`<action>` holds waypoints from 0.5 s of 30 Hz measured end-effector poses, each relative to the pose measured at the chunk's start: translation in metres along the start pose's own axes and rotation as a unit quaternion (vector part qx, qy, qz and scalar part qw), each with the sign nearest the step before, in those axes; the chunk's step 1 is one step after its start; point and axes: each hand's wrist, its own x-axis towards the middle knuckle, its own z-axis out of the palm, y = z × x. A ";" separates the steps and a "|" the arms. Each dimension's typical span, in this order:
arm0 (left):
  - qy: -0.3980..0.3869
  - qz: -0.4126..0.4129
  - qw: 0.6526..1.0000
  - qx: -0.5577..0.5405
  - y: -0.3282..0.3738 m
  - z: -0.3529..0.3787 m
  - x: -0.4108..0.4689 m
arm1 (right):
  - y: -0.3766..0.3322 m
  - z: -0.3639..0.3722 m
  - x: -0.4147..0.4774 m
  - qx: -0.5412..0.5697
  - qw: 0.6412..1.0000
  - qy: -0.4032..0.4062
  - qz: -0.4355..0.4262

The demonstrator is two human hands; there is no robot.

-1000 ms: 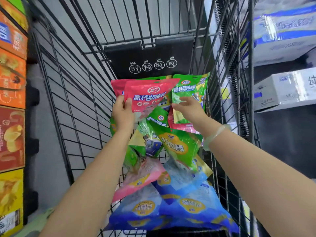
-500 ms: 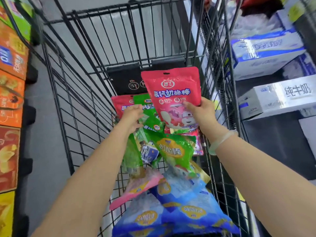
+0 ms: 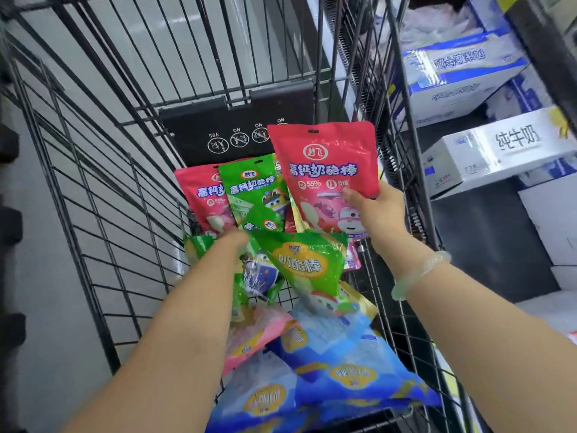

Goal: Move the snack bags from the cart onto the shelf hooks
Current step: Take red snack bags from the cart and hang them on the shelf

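Red snack bag point(image 3: 324, 170) pinched at its lower right edge by the right hand point(image 3: 381, 210), thumb and fingers point(image 3: 351, 195) curled onto it, bag held upright by the right wall of the cart point(image 3: 99, 307), above the heap. Left hand point(image 3: 232, 240) pushed in among the bags mid-cart, its fingers hidden behind a green bag point(image 3: 306, 264), so its grip cannot be told. Pink bag point(image 3: 203, 195) and a second green bag point(image 3: 253, 185) stand at the cart's far end before a black flap point(image 3: 199, 126); blue bags point(image 3: 343, 370) lie at the cart's near end; white cartons point(image 3: 499, 148) stacked outside the cart's right wall.
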 end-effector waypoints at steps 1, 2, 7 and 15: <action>0.002 -0.001 1.000 0.002 -0.001 -0.002 0.002 | 0.000 -0.001 -0.002 0.000 1.000 0.001 -0.001; -0.001 -0.003 1.000 0.008 -0.002 -0.004 0.008 | 0.000 -0.001 -0.002 0.000 1.000 0.003 -0.002; -0.010 0.008 1.000 -0.019 -0.011 -0.019 0.006 | -0.003 0.001 -0.006 0.003 1.000 0.010 -0.003; 0.178 0.151 0.961 -0.151 -0.002 -0.043 -0.063 | -0.029 -0.004 -0.043 0.049 0.998 0.030 0.001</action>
